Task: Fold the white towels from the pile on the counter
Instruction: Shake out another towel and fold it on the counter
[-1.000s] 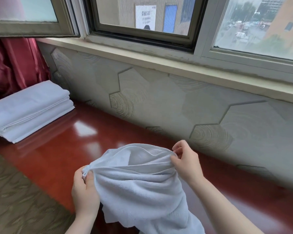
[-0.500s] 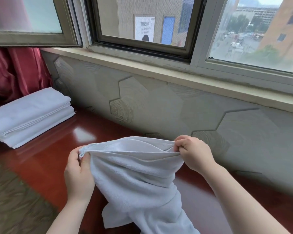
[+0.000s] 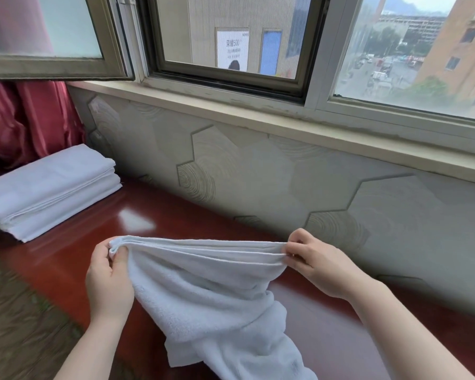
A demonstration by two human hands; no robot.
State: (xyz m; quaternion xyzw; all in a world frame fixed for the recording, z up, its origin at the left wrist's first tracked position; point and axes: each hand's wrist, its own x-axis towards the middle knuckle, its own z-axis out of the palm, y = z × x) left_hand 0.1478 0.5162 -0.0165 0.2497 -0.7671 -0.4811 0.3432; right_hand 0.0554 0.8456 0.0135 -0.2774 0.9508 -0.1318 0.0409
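Observation:
A white terry towel (image 3: pixel 203 292) hangs in the air above the red-brown counter (image 3: pixel 66 256). Its top edge is stretched nearly straight between my hands. My left hand (image 3: pixel 109 281) pinches the bunched left corner. My right hand (image 3: pixel 316 266) pinches the right corner between thumb and fingers. The rest of the towel droops in loose folds toward the lower middle of the view, and its lowest part runs out of frame. A stack of folded white towels (image 3: pixel 50 187) lies on the counter at the far left.
A hexagon-patterned wall panel (image 3: pixel 258 182) rises behind the counter under a window sill (image 3: pixel 258 124). An opened window sash (image 3: pixel 52 37) juts out at upper left. A red curtain (image 3: pixel 25 119) hangs at the left. Patterned floor (image 3: pixel 19 325) lies below the counter's front edge.
My hands have moved apart and a little upward, pulling the towel's top edge from a loose open loop into a taut, nearly straight line.

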